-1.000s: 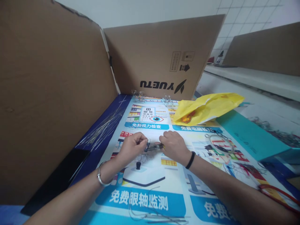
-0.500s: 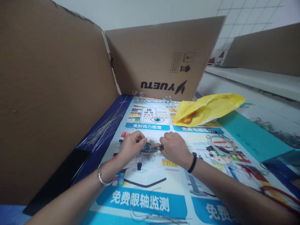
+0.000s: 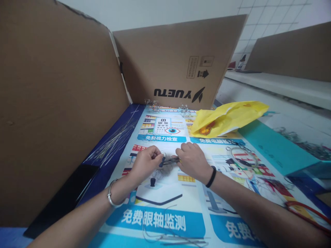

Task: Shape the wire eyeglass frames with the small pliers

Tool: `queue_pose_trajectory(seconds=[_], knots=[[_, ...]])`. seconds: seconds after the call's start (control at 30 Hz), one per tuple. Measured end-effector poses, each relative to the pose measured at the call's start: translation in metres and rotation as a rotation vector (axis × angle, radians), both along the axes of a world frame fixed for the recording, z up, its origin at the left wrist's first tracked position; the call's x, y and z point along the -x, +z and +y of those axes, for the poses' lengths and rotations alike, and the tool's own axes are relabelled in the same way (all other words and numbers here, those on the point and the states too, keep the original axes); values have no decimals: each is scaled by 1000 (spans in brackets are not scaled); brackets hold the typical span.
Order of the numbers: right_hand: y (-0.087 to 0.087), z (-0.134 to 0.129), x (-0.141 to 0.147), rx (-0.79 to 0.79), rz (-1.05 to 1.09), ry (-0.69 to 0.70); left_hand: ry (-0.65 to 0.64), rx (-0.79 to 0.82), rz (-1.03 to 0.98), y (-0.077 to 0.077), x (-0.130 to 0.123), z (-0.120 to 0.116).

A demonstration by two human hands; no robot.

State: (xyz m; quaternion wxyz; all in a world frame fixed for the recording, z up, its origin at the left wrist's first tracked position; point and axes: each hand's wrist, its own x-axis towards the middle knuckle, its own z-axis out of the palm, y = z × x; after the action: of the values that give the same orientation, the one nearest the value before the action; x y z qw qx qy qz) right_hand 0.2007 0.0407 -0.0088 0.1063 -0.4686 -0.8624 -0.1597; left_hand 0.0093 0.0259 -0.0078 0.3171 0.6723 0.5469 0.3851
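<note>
My right hand (image 3: pixel 192 160) is wrapped round a pair of pliers (image 3: pixel 170 161), whose metal jaws point left toward my other hand. My left hand (image 3: pixel 147 161) is closed in a pinch by the jaw tips, on what looks like thin wire; its exact shape is too fine to tell. Fine wire loops (image 3: pixel 163 174) show faintly just below the pliers, over the printed poster (image 3: pixel 165 194). Both hands are above the middle of the poster, a short gap apart.
Straight wires (image 3: pixel 113 143) lie at left beside a black flat panel (image 3: pixel 62 201). Cut wire pieces (image 3: pixel 178 237) lie in front. Small wire shapes (image 3: pixel 153 105) stand by the cardboard wall (image 3: pixel 178 62). A yellow bag (image 3: pixel 232 119) and a wire coil (image 3: pixel 244 157) are at right.
The view has shifted slightly. The pliers' jaws and my left fingertips have turned a little; both hands stay in nearly the same place with their grips kept.
</note>
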Motion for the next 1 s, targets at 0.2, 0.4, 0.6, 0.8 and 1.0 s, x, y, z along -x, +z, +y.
queue_pose_trajectory(seconds=[0.2,0.4,0.6,0.8,1.0], knots=[[0,0,0,27,-15,43,-10,95,-100,2,-3,-1],[-2,2,-1,16,-8,56,-40,191,-209,4,-3,0],[-5,4,-4,-21,8,60,-107,283,-215,9,-3,1],[-6,5,-5,-92,59,60,-199,284,-221,9,0,1],[-5,8,-8,-242,79,119,-190,322,-326,6,-2,-2]])
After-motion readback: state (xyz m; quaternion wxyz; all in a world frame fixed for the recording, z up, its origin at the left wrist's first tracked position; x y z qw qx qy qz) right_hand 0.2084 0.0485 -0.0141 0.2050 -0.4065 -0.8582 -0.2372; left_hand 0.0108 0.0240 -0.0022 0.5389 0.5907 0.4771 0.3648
